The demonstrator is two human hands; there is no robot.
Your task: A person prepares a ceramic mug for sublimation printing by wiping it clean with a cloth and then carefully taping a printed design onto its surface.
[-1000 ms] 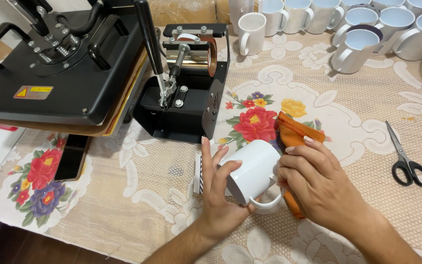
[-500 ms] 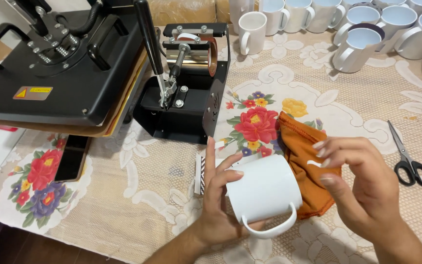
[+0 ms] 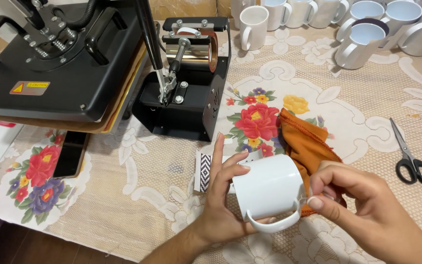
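My left hand (image 3: 223, 195) holds a plain white mug (image 3: 268, 188) on its side, the handle turned toward me, a little above the table. My right hand (image 3: 362, 208) is at the mug's right rim, with fingers bent around the edge and an orange cloth (image 3: 306, 142) trailing from behind them onto the table. A small patterned black-and-white paper strip (image 3: 204, 172) lies on the tablecloth just left of my left hand.
A black mug press (image 3: 186, 83) stands behind the hands, with a large flat heat press (image 3: 54, 63) to its left. Several white mugs (image 3: 362, 36) line the far edge. Black-handled scissors (image 3: 411, 159) lie at right. A dark phone (image 3: 70, 152) lies under the flat press.
The mug has turned so its handle faces me. My right hand slid from covering the mug to its right rim, and more of the orange cloth shows.
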